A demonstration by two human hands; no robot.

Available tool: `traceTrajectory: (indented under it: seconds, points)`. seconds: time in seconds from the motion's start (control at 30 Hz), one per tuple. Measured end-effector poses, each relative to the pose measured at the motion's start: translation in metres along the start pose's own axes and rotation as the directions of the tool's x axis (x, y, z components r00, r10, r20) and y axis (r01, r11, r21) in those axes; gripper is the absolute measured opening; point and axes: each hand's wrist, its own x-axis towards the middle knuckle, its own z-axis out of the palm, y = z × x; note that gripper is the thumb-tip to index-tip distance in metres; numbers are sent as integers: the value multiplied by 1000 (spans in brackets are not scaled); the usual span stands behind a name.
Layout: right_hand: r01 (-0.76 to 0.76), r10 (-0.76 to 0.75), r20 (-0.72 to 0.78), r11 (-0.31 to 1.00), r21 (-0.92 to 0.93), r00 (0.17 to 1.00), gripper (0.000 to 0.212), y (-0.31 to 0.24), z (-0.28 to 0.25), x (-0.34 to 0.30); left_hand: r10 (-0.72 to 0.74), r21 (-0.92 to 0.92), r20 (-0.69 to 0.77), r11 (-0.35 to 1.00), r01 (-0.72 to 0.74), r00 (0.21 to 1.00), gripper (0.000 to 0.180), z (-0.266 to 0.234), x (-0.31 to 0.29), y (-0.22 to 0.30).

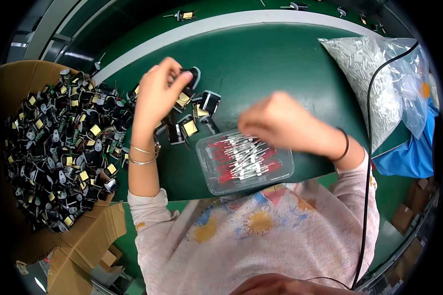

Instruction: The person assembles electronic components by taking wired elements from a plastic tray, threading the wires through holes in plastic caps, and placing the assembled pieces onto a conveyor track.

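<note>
My left hand (160,91) is closed, thumb and fingers curled on a small black device with a grey rim (194,76). Just below it lie several similar black devices (210,102) with yellow pads, loose on the green table. My right hand (275,120) hovers at the far edge of a clear plastic tray (285,173). Its fingers are curled together and somewhat blurred, so whatever they may hold is hidden. Inside the tray is a row of thin red wires with white sleeves (248,157).
A cardboard box (27,73) heaped with black devices stands at the left. On the right, a clear bag of small white tubes (364,73) lies by a blue bag (411,160). A black cable (368,162) hangs down across the right side. Behind the table runs a white ledge (231,19).
</note>
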Motion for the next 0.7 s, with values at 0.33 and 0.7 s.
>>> traceTrajectory:
  seconds: [0.33, 0.7]
  points:
    - [-116, 144, 28, 884, -453, 989, 23, -20, 61, -27, 52, -938, 130, 330, 106, 990, 68, -2, -7, 15]
    - [17, -14, -11, 954, 300, 1000, 10, -41, -28, -16, 333, -935, -136, 267, -232, 933, 36, 6, -22, 58]
